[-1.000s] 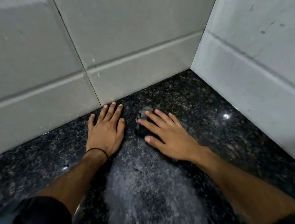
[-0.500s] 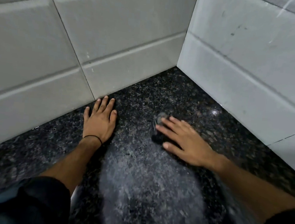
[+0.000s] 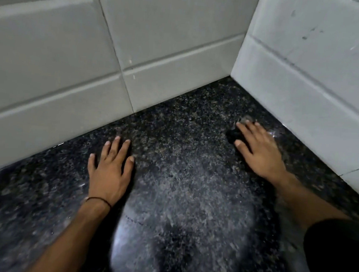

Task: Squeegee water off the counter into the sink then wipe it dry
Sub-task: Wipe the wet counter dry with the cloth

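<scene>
Pale grey wall tiles [image 3: 50, 59] along the left and back, with dark grout lines and a raised band low down, meeting the worktop [image 3: 184, 149] in a straight edge. Black speckled stone worktop, glossy, with a broad pale sheen across the near middle.

Left hand [image 3: 109, 168] flat on the worktop, palm down, fingers spread and pointing towards the back tiles, holding nothing. Thin black band [image 3: 99, 200] around the left wrist. Dark sleeve edge at the lower left corner, blurred.

Bare worktop between the two hands, well apart from each other.

Right hand [image 3: 258, 147] further back and to the right, palm down, fingers extended and pressed onto a small dark cloth [image 3: 234, 135], mostly hidden beneath the hand. Only a dark edge visible beside the thumb and forefinger, plus a greyish scrap past the fingertips; too blurred to make out the material. Cloth flat on the worktop, near the corner and just beside the right-hand wall.

White tiles [image 3: 321, 72] on the right wall, with small dark marks high up and a bright glint at the base close to the right fingers. Black sleeve [image 3: 337, 253] on the right forearm at the lower right.
</scene>
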